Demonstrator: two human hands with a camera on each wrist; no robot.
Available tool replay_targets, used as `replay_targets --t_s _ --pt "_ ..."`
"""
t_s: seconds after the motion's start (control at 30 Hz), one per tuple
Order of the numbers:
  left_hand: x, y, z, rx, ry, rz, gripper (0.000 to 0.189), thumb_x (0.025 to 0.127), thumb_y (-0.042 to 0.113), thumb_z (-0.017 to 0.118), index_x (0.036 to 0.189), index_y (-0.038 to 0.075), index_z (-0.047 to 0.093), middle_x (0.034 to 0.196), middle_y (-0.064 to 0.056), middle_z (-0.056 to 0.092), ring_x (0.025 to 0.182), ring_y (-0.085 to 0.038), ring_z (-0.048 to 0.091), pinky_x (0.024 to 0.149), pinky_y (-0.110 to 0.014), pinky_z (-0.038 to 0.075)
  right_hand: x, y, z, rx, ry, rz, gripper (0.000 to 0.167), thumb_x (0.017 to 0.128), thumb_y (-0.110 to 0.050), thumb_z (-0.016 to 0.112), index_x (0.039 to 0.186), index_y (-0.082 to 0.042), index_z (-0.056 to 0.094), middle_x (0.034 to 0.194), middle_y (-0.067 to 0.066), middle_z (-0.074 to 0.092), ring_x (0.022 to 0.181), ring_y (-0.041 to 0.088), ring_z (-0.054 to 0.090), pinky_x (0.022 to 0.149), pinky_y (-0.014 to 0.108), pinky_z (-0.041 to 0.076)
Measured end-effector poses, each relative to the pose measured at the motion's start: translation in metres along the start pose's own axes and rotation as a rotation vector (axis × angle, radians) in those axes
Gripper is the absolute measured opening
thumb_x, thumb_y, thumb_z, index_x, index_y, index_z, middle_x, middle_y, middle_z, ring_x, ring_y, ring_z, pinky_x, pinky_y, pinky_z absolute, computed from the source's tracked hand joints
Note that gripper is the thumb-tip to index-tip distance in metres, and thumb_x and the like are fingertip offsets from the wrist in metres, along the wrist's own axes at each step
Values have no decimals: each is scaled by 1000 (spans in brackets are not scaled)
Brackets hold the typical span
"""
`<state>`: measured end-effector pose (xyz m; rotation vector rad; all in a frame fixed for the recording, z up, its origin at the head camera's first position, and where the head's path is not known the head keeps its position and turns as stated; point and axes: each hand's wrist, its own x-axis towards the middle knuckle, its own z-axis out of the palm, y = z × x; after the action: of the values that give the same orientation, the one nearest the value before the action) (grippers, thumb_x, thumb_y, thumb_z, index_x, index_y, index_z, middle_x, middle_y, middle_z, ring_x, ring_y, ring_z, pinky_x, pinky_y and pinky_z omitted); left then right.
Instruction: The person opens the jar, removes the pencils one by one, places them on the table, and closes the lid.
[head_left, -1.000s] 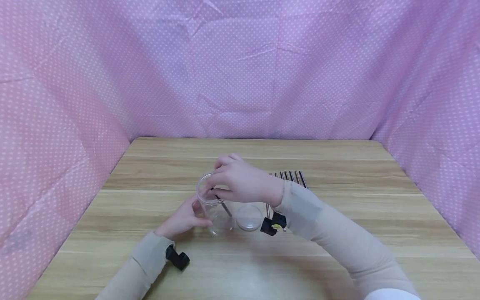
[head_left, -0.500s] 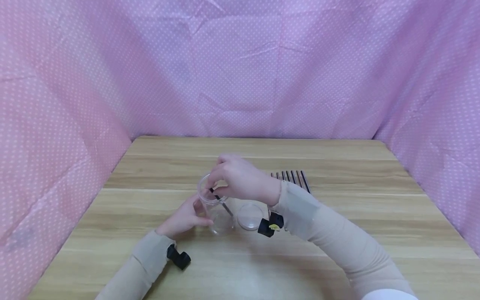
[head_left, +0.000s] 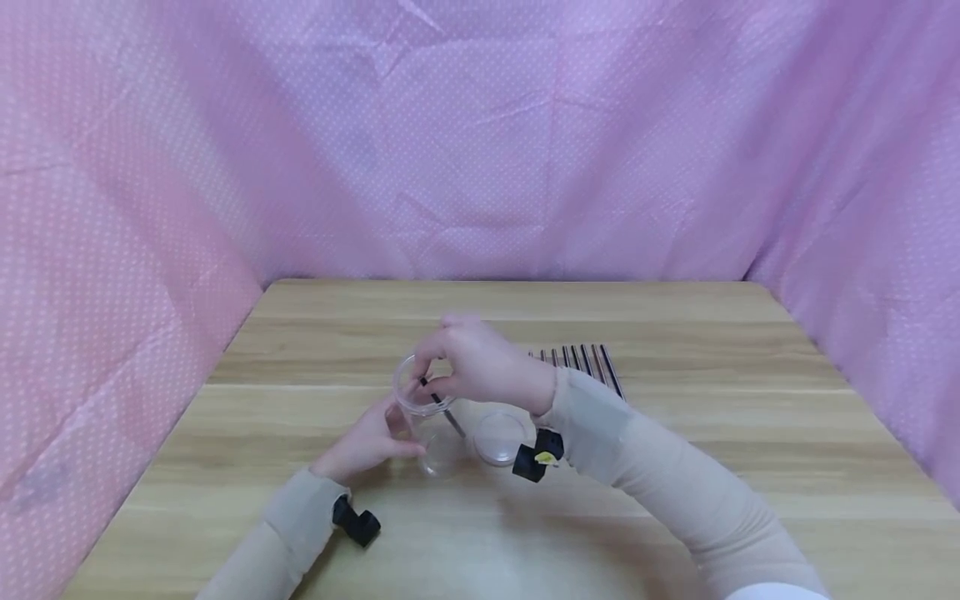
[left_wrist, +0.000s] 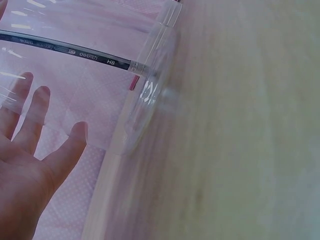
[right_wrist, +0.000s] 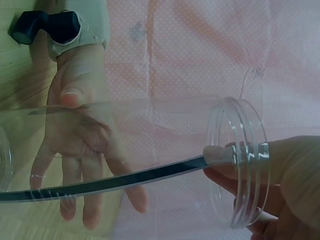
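A clear jar with a ridged mouth stands on the table in the head view. My left hand holds it from the left, thumb on the near side and fingers behind, seen through the wall in the right wrist view. One dark pencil, marked HB, leans inside the jar with its lower end at the base. Fingers of my right hand reach into the mouth and pinch the pencil's upper end, as the right wrist view shows.
A round clear lid lies just right of the jar. Beyond it, several dark pencils lie side by side, partly hidden by my right forearm. Pink dotted cloth hangs round the wooden table.
My right hand has shifted slightly over the jar's mouth, and more of the pencil's upper end shows. My left hand and the jar have hardly moved.
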<state>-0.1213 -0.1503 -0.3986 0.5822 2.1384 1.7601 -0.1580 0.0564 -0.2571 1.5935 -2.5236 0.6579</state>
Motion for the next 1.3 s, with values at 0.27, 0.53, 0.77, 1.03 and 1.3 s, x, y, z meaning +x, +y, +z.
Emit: replay_targets --t_s 0.27,0.53,0.77,1.03,1.3 --pt "-2 4 3 39 18 -20 85 75 -1 72 147 8 28 149 -16 36 134 -37 33 108 -62 22 0 -2 0 47 -12 17 14 74 -10 79 86 -15 74 86 -7 74 82 5 62 74 22 37" --pt "-2 2 2 39 19 -29 89 75 -1 73 149 6 24 149 -18 35 135 -38 32 109 -60 23 -1 -2 0 49 2 31 13 76 -8 76 86 -15 74 85 -8 73 80 5 62 76 22 40" --pt "1 1 2 50 17 -10 91 76 0 73 149 3 20 148 -22 35 135 -41 32 109 -61 22 -8 2 4 12 153 -30 13 77 -8 76 89 -11 73 87 -3 73 76 11 52 70 21 42" --pt "2 0 1 26 12 1 89 75 -2 72 149 10 24 145 -16 42 133 -32 37 109 -63 20 -12 4 0 145 391 -162 18 79 0 72 97 -1 70 90 5 72 87 19 55 80 26 45" --pt "3 -2 0 -8 -30 53 95 76 -4 70 152 20 18 149 -12 39 129 -4 41 108 -66 16 -13 -2 -12 284 553 -199 20 79 6 68 100 6 66 97 16 70 95 24 63 91 26 49"
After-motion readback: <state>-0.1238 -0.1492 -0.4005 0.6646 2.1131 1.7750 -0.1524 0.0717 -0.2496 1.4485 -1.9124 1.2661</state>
